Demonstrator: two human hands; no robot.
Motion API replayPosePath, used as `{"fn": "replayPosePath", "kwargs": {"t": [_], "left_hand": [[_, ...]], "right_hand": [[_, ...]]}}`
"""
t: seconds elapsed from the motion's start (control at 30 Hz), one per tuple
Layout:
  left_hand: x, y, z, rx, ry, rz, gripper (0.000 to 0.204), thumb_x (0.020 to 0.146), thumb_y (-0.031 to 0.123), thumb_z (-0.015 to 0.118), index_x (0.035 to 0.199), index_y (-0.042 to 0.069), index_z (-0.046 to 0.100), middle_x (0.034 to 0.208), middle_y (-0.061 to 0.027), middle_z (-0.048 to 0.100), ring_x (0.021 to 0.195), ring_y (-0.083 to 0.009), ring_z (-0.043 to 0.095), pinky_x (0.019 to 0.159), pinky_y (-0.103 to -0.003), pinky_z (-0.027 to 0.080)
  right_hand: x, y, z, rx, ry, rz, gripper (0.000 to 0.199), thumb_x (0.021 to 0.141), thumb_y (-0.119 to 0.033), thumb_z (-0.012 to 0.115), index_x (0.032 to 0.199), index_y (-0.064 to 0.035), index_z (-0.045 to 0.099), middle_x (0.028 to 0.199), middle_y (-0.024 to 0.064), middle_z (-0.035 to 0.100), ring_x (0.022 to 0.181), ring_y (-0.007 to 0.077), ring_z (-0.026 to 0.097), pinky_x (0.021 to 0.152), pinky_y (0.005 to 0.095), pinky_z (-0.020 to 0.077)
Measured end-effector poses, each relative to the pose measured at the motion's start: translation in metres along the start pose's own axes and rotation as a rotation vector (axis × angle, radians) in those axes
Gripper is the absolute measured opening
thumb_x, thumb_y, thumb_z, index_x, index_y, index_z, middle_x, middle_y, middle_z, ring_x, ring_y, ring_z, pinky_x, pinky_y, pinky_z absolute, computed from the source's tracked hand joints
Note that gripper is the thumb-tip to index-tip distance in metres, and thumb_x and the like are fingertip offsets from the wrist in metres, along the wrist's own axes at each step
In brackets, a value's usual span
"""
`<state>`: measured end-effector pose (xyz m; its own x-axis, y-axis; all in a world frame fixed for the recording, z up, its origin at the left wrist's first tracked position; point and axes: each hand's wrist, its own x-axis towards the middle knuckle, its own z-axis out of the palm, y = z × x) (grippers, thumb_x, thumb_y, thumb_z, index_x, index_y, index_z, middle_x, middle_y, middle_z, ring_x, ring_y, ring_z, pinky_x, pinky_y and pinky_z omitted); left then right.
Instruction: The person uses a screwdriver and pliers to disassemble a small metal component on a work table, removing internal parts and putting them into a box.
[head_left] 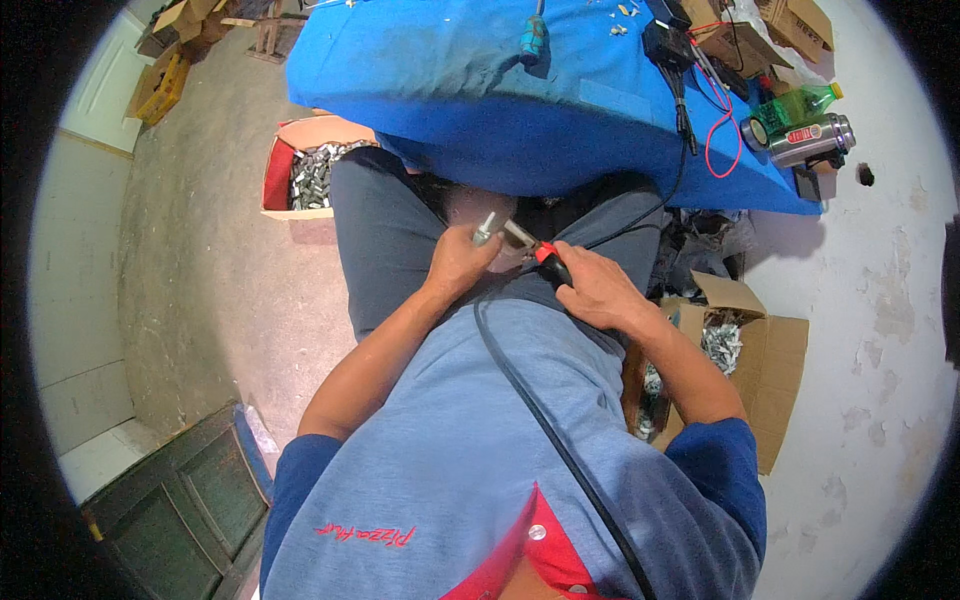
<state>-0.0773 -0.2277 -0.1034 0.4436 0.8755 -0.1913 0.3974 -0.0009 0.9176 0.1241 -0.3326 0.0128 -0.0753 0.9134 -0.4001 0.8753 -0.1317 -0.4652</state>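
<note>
My left hand (458, 262) is closed around a small silver metal part (484, 228), held over my lap in front of the blue-covered table (500, 120). My right hand (595, 290) grips a tool with a red and black handle (549, 263); its metal tip (519, 236) touches the silver part. A black cable (560, 450) runs from the tool down across my shirt. Both hands sit close together, just below the table's edge.
A cardboard box (285, 165) with a red lining, full of small metal parts, stands on the floor at left. Another open carton (770, 350) with similar parts is at my right. On the table lie a screwdriver (532, 38), black adapter with red wire (668, 45), green bottle (795, 105) and steel flask (815, 138).
</note>
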Motion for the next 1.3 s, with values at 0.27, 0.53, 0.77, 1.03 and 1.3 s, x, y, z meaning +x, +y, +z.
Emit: {"fn": "replayPosePath", "kwargs": {"t": [0.27, 0.53, 0.77, 1.03, 1.3], "left_hand": [[0.000, -0.002, 0.003, 0.103, 0.022, 0.039, 0.033, 0.088, 0.028, 0.070, 0.090, -0.005, 0.071, 0.067, -0.0163, 0.067, 0.061, -0.0207, 0.065, 0.060, -0.038, 0.050], [-0.004, 0.007, 0.001, 0.141, 0.012, 0.033, 0.031, 0.086, 0.026, 0.071, 0.088, -0.004, 0.070, 0.067, -0.0177, 0.066, 0.061, -0.0237, 0.065, 0.060, -0.038, 0.049], [-0.005, 0.010, -0.001, 0.170, 0.015, 0.025, 0.027, 0.083, 0.023, 0.068, 0.092, -0.003, 0.071, 0.072, -0.0207, 0.067, 0.066, -0.0295, 0.068, 0.064, -0.040, 0.051], [-0.005, 0.016, -0.004, 0.164, -0.043, -0.014, 0.032, 0.080, 0.031, 0.066, 0.090, 0.001, 0.073, 0.084, -0.0272, 0.068, 0.084, -0.0440, 0.067, 0.075, -0.049, 0.053], [-0.001, 0.005, -0.002, 0.138, -0.049, -0.031, 0.032, 0.080, 0.029, 0.063, 0.090, 0.000, 0.072, 0.082, -0.0275, 0.067, 0.080, -0.0458, 0.066, 0.073, -0.050, 0.052]], "right_hand": [[0.003, 0.004, 0.014, 0.013, 0.057, 0.016, 0.060, 0.082, -0.021, 0.056, 0.136, 0.0021, 0.043, 0.115, 0.0274, 0.057, 0.109, 0.0444, 0.057, 0.095, 0.0508, 0.0462], [0.018, 0.011, 0.014, 0.269, -0.095, -0.015, 0.053, 0.078, -0.022, 0.055, 0.126, 0.0012, 0.054, 0.114, 0.0289, 0.062, 0.110, 0.0457, 0.059, 0.095, 0.0482, 0.0469], [0.020, -0.002, 0.009, 0.146, -0.131, 0.018, 0.048, 0.080, -0.022, 0.056, 0.122, 0.0008, 0.054, 0.114, 0.0280, 0.062, 0.110, 0.0455, 0.058, 0.093, 0.0502, 0.0473], [0.014, -0.005, 0.020, -0.202, 0.110, -0.082, 0.051, 0.079, -0.016, 0.059, 0.125, 0.0050, 0.048, 0.102, 0.0243, 0.059, 0.098, 0.0436, 0.058, 0.086, 0.0522, 0.0478], [0.029, 0.009, 0.025, -0.182, 0.122, -0.200, 0.044, 0.077, -0.014, 0.062, 0.116, 0.0018, 0.050, 0.098, 0.0253, 0.061, 0.089, 0.0434, 0.061, 0.081, 0.0506, 0.0489]]}}
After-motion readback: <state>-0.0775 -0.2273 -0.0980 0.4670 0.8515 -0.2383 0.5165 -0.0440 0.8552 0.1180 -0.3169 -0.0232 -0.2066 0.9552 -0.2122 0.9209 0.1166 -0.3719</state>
